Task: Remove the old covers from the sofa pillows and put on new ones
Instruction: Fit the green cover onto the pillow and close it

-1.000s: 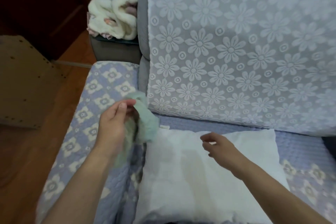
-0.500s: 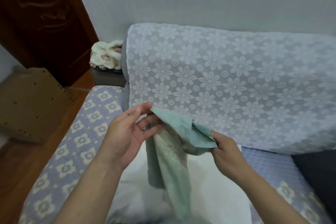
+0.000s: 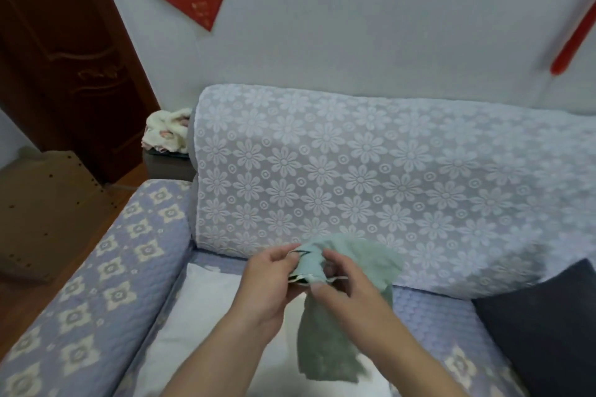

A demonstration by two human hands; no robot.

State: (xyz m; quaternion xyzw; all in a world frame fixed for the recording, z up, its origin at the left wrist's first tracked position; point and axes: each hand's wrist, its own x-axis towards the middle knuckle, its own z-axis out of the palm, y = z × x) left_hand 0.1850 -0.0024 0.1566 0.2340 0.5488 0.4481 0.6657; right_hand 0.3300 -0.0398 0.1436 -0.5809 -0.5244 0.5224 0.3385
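2 hands (image 3: 267, 280) (image 3: 346, 290) on 1 bunched, pale-green pillow cover (image 3: 325, 332), lower end hanging limp.

Only one view was provided, taken from a wide-angle camera worn on the person's head. It was aimed forward and somewhat downward, across a sofa (image 3: 96, 284) towards the wall (image 3: 387, 26) behind it. The sofa's lace-draped backrest (image 3: 371, 187) was spread across the middle of the frame, with straight edges bowed by the lens near the borders. The left hand (image 3: 267, 280) and right hand (image 3: 345, 287) were seen very close, low in the centre, with both forearms entering from the bottom edge. A dark wooden door (image 3: 64, 58) was caught at the upper left. With a single camera, no overlap between views could be described.
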